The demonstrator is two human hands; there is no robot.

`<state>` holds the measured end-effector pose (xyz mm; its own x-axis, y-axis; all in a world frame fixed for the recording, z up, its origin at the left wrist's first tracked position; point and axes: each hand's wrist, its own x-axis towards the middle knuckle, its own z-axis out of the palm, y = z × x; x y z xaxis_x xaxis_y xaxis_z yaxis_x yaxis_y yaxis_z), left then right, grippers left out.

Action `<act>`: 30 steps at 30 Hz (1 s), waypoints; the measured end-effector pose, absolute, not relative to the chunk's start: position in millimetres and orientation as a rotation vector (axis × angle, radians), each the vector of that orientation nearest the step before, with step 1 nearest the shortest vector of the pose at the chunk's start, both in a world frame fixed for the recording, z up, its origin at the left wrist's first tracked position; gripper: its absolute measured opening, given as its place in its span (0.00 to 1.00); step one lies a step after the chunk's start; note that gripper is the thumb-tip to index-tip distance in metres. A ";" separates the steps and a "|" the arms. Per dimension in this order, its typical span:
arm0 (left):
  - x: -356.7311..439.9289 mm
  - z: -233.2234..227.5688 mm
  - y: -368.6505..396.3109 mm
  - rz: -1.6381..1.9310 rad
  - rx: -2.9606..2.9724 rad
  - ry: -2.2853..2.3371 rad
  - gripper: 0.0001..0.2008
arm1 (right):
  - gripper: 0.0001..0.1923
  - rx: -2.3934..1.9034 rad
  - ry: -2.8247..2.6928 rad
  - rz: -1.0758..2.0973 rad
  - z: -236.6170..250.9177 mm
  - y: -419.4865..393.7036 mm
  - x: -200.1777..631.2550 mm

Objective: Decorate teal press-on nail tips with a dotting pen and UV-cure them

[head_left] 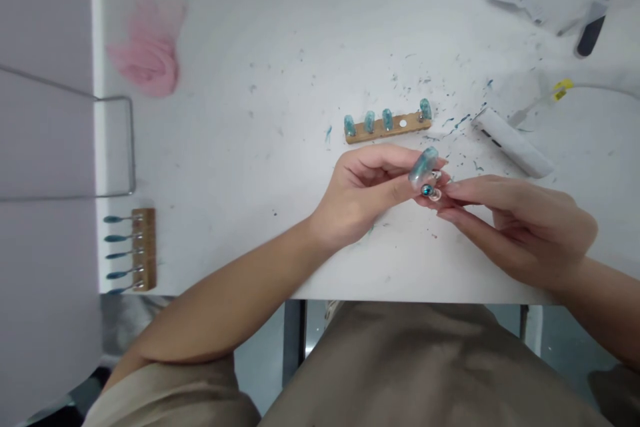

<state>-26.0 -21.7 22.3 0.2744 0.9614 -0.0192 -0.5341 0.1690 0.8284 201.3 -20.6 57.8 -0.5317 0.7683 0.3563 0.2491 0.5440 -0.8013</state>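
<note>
Pinching a glossy artificial nail [424, 164] between thumb and fingers, the left hand [357, 207] holds it right of centre in the frame, where I see a long, rounded, tilted shape clouded with teal and grey. Just below it I make out a shiny blue bead [427, 190] and pale, small ornaments [436, 195], with the right hand [533, 227] bringing thumb and forefinger close beside them; whether those fingertips grip anything, I cannot tell. Above, similar teal nails [369, 121] stand on a wooden strip [367, 135].

Taupe top [415, 360], softly creased; loose short sleeve [175, 393], same colour; forearms [240, 300] bare.
</note>
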 end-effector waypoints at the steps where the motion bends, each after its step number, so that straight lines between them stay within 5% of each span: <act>1: -26.0 22.1 -21.8 1.172 0.820 0.643 0.04 | 0.24 -0.815 -2.062 0.904 57.6 -20.5 201.5; 30: -25.0 21.3 -20.8 1.175 0.821 0.604 0.04 | 0.17 -0.900 -2.008 0.938 39.2 -25.9 208.0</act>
